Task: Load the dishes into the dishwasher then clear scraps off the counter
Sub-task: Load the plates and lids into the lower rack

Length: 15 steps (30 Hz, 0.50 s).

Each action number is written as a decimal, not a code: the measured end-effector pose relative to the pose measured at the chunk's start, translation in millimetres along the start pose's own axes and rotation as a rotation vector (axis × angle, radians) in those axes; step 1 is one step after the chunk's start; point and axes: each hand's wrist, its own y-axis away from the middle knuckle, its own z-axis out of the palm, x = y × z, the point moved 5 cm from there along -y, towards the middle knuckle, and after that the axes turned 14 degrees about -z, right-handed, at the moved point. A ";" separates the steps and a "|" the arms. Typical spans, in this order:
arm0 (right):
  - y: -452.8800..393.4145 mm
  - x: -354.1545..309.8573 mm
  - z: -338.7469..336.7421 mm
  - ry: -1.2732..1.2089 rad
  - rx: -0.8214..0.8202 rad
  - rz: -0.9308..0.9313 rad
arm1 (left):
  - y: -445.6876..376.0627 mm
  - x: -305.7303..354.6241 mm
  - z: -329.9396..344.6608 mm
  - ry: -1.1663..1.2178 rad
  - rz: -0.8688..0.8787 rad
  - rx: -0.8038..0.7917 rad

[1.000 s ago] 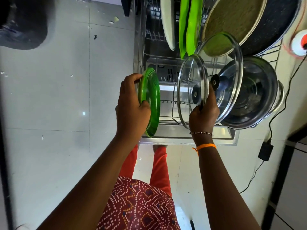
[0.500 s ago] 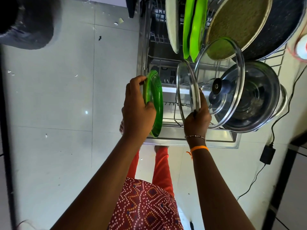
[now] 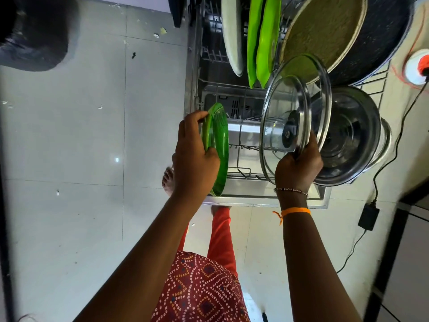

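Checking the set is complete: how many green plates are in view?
3: one round green plate gripped by the left hand, two bright green plates upright in the rack. Others may be hidden.

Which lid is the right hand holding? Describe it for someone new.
In the open dishwasher rack, the right hand grips the smaller glass lid by its lower rim. It stands on edge just in front of the bigger glass lid.

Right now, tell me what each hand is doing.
Left hand: grips the green plate by its rim.
Right hand: holds the smaller glass lid at its lower edge.
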 end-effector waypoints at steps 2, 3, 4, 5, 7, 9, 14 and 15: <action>-1.8 -0.1 0.7 0.030 -0.015 -0.005 | 0.3 0.3 1.8 -0.004 0.002 -0.005; -2.2 0.3 0.7 0.039 -0.016 -0.012 | 0.5 0.6 2.5 -0.006 0.004 -0.007; -2.4 1.5 1.0 0.043 -0.017 -0.011 | 0.4 0.8 3.4 -0.007 0.006 -0.009; -2.2 2.7 1.5 0.047 -0.016 -0.005 | 0.5 1.0 4.0 -0.007 0.008 -0.011; -1.3 4.6 3.0 0.049 -0.012 0.011 | 0.1 0.9 5.1 -0.004 0.007 -0.014; -0.3 4.8 3.8 0.039 -0.008 0.024 | -0.6 0.5 6.2 -0.008 0.003 -0.012; -0.2 1.7 1.1 0.033 -0.003 -0.007 | -0.8 0.9 10.1 -0.023 -0.005 -0.019; -0.2 0.5 1.4 0.025 -0.003 -0.018 | -0.6 1.4 10.7 -0.025 -0.006 -0.020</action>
